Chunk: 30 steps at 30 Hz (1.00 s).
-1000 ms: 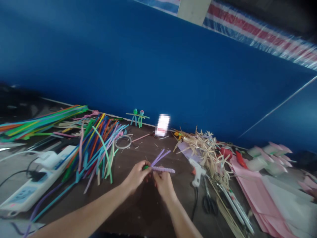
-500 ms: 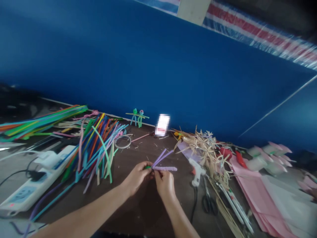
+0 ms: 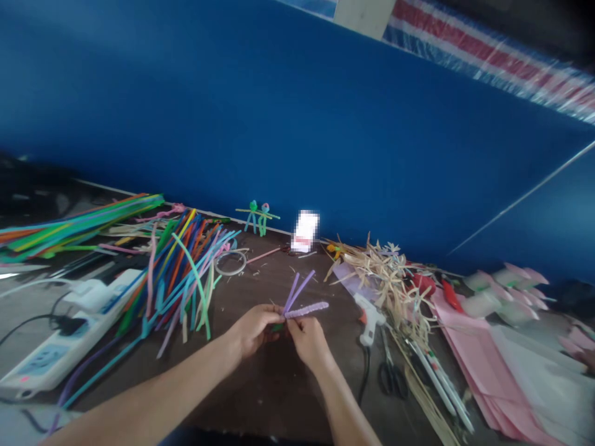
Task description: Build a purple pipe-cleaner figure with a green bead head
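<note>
Purple pipe cleaners (image 3: 304,309) are pinched between my two hands over the dark table. Two straight purple ends point up and away, and a thicker, coiled-looking length slants to the right. My left hand (image 3: 261,325) closes on their lower left end, where a bit of green shows under the fingers. My right hand (image 3: 304,337) grips the base of the thicker length between thumb and fingers. The fingertips of both hands nearly meet, and what lies between them is partly hidden.
Left lie many coloured pipe cleaners (image 3: 186,272) and a power strip (image 3: 69,341). Two small pipe-cleaner figures (image 3: 258,218) and a bright, blurred-out phone-like rectangle (image 3: 305,231) stand at the back. Right are a glue gun (image 3: 369,319), scissors (image 3: 393,376), straw-like strips (image 3: 385,272) and pink sheets (image 3: 483,378).
The purple pipe cleaners have turned a little anticlockwise, their straight ends now more upright and the thick length tilted up. Both hands keep their hold and have shifted slightly.
</note>
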Available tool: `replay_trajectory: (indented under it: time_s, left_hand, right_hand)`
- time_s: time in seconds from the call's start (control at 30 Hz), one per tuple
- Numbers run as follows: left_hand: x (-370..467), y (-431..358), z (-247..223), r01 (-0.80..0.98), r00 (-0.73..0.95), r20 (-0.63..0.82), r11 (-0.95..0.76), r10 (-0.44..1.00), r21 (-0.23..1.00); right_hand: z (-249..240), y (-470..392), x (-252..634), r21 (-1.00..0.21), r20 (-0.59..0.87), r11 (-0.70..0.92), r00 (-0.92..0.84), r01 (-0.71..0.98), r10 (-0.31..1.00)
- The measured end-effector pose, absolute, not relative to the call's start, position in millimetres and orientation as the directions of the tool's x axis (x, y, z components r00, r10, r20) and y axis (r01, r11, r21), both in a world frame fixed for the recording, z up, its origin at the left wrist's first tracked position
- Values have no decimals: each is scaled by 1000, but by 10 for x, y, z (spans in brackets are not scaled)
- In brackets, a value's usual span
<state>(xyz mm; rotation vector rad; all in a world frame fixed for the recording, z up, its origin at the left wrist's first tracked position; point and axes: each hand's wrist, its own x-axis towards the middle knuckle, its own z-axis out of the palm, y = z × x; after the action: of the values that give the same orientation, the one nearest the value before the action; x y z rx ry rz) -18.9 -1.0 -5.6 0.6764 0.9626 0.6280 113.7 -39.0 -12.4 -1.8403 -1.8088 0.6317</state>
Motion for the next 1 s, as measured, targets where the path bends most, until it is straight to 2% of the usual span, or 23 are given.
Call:
replay_trajectory:
  time_s: [0.13,0.23,0.33,0.4,0.5,0.67,0.87,1.0]
  left_hand:
    - [-153,-29,-97,-203,360,-517,606,777,769]
    - [-122,-37,-133,-177,329,-518,591,789,787]
    - [-102,-39,-157,-109,309,-507,560,804,822]
    - [-102,-39,-151,-76,301,-487,530,820,844]
    - [-124,-35,-109,-46,312,-461,497,831,866]
    - [-194,-17,-37,-30,388,-450,499,804,866]
    - [-210,-21,-21,-17,403,-427,473,809,881]
    - [-210,-18,-4,12,412,-375,407,830,913]
  right_hand:
    - [7,-503,1083,-367,44,54,-41,929,998]
    - [115,-593,1013,-181,39,100,-95,978,995]
    - [197,-618,977,-74,38,144,-142,987,989]
    - [236,-595,992,-56,63,189,-186,980,981]
    - [270,-532,1065,-130,128,249,-233,960,964]
    - [237,-434,1192,-374,205,253,-187,892,961]
    - [141,-325,1261,-636,113,129,-74,760,991]
    - [139,-238,1315,-838,-39,-16,-31,546,999]
